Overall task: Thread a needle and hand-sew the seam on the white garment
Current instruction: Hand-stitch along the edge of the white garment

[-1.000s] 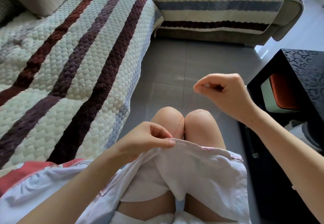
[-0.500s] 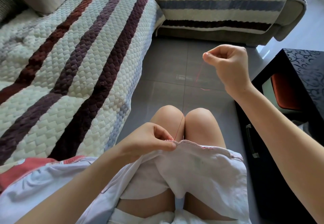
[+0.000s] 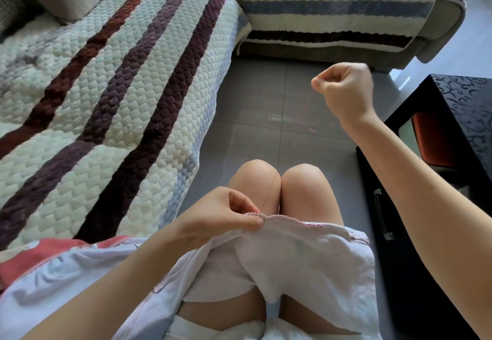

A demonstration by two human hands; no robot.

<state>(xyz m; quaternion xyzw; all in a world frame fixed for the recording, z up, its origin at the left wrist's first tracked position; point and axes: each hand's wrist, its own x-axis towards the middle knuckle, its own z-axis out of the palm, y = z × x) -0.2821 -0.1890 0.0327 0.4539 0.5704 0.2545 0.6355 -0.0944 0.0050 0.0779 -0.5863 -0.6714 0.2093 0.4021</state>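
Note:
The white garment (image 3: 306,257) lies over my lap, its stitched pink seam edge (image 3: 287,218) along the top. My left hand (image 3: 221,217) pinches that edge at its left end. A thin red thread (image 3: 269,193) rises taut from the seam past my knees toward my right hand (image 3: 343,92), which is raised over the floor. Its thumb and forefinger are pressed together on the thread's upper end. The needle itself is too small to make out.
A quilted striped sofa cover (image 3: 111,95) fills the left and back. A black cabinet (image 3: 439,180) with a metal handle stands close on the right. Grey floor tiles (image 3: 255,105) lie ahead of my knees. A red-and-white cloth (image 3: 40,257) lies at my left side.
My right hand has risen up and away from the seam, drawing the red thread out longer and tighter. My left hand has kept its pinch on the seam edge.

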